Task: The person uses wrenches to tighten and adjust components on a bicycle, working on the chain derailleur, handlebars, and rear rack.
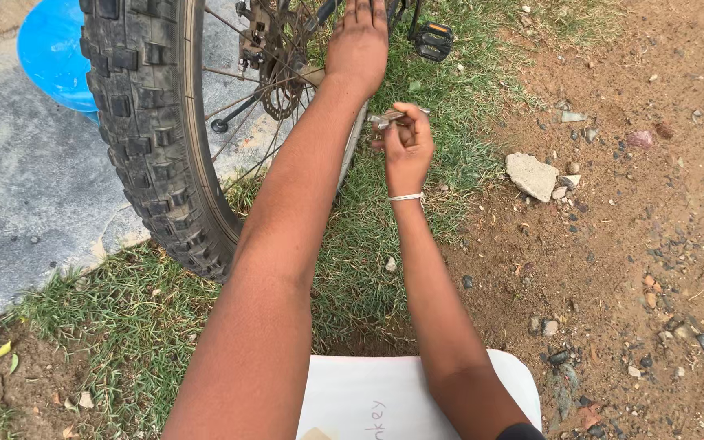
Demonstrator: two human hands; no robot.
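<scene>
1. Your left hand (358, 41) is lying flat with fingers spread, palm down on the bike near the hub (280, 77) of the wheel (152, 130); it is gripping nothing.
2. Your right hand (405, 140) is closing narrowly around a small metal tool (386, 119), pinching it at the fingertips.
3. The tool's long axis is running roughly from 9 to 3 o'clock, its tip pointing toward 9, at the wheel.
4. The hub is lying at about 10 o'clock from your right hand, and your left hand is the nearer one to it.
5. The pedal (435, 39) is sitting at 1 o'clock from your right hand, just apart.
6. A rock (531, 175) is resting at 4 o'clock on the dirt.
7. A blue bowl (55, 53) is showing at 9 o'clock behind the tyre; you cannot tell what is in it.
8. A white board (385, 395) is lying at 6 o'clock under your arms.
</scene>
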